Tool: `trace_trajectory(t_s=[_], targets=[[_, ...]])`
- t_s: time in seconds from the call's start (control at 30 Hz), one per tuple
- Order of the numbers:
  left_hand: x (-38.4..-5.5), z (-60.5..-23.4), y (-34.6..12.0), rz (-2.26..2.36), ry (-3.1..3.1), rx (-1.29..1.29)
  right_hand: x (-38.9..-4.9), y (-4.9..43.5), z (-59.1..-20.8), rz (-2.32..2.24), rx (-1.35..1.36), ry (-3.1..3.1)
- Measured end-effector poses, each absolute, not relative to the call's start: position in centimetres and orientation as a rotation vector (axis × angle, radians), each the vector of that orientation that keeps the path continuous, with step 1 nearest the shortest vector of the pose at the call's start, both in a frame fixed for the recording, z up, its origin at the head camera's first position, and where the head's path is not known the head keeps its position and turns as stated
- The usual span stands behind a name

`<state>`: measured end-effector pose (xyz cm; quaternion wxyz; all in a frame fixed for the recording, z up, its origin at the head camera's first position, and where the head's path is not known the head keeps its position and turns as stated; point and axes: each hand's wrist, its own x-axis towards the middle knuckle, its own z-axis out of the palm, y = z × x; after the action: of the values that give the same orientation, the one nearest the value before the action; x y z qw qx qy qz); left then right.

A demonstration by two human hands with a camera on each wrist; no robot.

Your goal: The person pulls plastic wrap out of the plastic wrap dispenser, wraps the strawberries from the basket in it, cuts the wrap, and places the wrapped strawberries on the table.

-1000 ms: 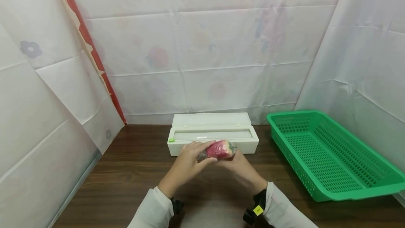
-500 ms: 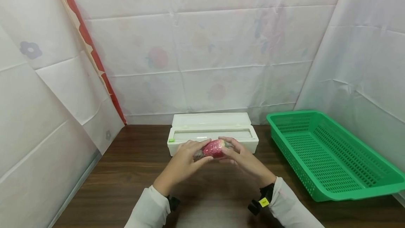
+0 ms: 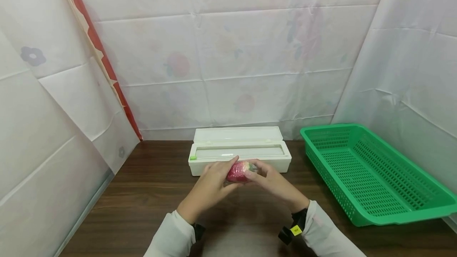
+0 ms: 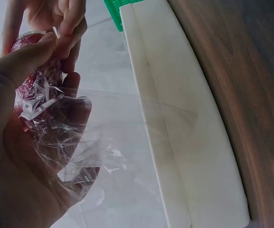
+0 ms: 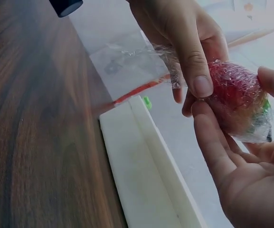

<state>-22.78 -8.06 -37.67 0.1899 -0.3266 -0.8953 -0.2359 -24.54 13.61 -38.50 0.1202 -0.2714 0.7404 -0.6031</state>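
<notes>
Between both hands, above the table, is a red fruit (image 3: pixel 237 172) with a pale yellow and green end, wrapped in clear cling film (image 5: pixel 258 135). My left hand (image 3: pixel 210 181) grips its left part between thumb and fingers. Loose crumpled film (image 4: pixel 87 152) trails off beside the left palm in the left wrist view. At the green end, my right hand (image 3: pixel 278 183) holds the fruit with thumb and fingertips. Just behind the hands stands a white cling film dispenser (image 3: pixel 275 165), its lid (image 3: pixel 239 134) raised. A small green slider (image 3: pixel 193 158) sits at its left end.
A green perforated basket (image 3: pixel 351 126) stands at the right of the dark wooden table (image 3: pixel 150 201). White patterned sheeting (image 3: pixel 228 50) surrounds the table at the back and sides. Black straps with cameras (image 3: pixel 285 235) are on both wrists.
The right hand shifted round the green end, its thumb now on the near side. The fruit moved slightly left and tilted between the hands. The dispenser and basket stayed put.
</notes>
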Motion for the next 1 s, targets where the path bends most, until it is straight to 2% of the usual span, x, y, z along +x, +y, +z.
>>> trace_trajectory(t_s=[0.57, 0.8, 1.0], targets=[[-23.27, -37.56, -8.93, -0.715, -2.578, -0.873, -24.7, 14.18, -38.16, -1.781, -0.789, 2.155], [-23.01, -37.37, -8.84, -0.51, -2.506, -0.775, -24.78, 14.32, -37.8, -1.826, -0.633, 2.269], [-22.54, -37.46, -8.01, -0.26, -2.422, -0.712, -24.74, 13.97, -37.95, -1.824, -0.655, 2.316]])
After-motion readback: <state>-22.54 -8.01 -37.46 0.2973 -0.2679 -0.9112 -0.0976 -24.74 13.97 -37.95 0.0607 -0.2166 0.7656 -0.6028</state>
